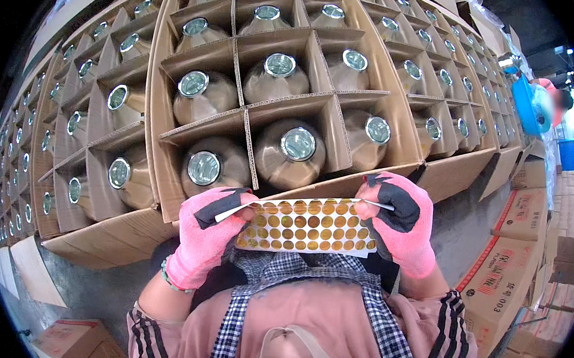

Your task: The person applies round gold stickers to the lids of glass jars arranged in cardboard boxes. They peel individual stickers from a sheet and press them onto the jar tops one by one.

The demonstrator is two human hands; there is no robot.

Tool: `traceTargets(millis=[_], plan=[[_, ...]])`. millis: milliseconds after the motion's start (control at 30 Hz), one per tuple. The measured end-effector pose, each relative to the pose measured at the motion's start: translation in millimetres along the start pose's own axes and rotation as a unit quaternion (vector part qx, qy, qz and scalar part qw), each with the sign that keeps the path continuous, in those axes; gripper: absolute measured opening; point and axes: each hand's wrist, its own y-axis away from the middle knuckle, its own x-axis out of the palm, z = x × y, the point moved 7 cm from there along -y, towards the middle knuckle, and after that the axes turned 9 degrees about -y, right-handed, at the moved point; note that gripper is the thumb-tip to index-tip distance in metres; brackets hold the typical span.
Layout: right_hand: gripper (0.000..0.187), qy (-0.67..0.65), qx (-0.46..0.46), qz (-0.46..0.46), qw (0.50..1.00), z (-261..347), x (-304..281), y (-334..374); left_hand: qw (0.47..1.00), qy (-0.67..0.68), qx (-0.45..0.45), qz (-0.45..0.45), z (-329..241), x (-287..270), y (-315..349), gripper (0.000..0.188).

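Between my two hands stretches a white sheet of round gold stickers (306,233), set in rows. My left hand (211,230), in a pink glove with dark patches, pinches the sheet's left end. At the right end my right hand (400,220), gloved the same way, grips the upper corner. Just beyond the sheet stands an open cardboard box (360,183) with cardboard dividers. A dark, round-bodied glass bottle (288,162) with a shiny rim sits upright in one compartment, and similar bottles fill the others.
Similar boxes of bottles (117,174) stand left, right and behind. Printed closed cartons (503,280) are stacked at the right, and another carton (76,340) lies at the lower left. Far right, another person (558,108) is beside a blue container (526,106).
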Motion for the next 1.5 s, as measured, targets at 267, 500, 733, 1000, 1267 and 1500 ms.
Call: traceTargets(millis=[267, 500, 733, 1000, 1267, 1500], plan=[[0.022, 0.179, -0.119, 0.007, 0.977, 31, 7, -4, 1.000, -0.008, 0.011, 0.000, 1, -3, -4, 0.017], [0.016, 0.225, -0.167, 0.026, 0.959, 27, 6, -5, 1.000, -0.020, 0.008, 0.009, 5, -3, -5, 0.019], [0.019, 0.117, -0.135, 0.030, 0.984, 18, -13, -9, 0.998, -0.062, -0.010, 0.012, 12, 2, -11, 0.018], [0.011, 0.345, 0.000, 0.125, 0.930, -82, -25, -53, 0.956, -0.194, 0.177, 0.134, -3, 28, -12, 0.021], [0.016, 0.537, -0.066, 0.225, 0.811, -107, -3, -62, 0.966, -0.146, 0.167, 0.136, -1, 21, -17, 0.024], [0.020, 0.351, -0.077, -0.029, 0.933, -42, -34, -52, 0.973, -0.131, 0.151, 0.113, 3, 15, -18, 0.024]])
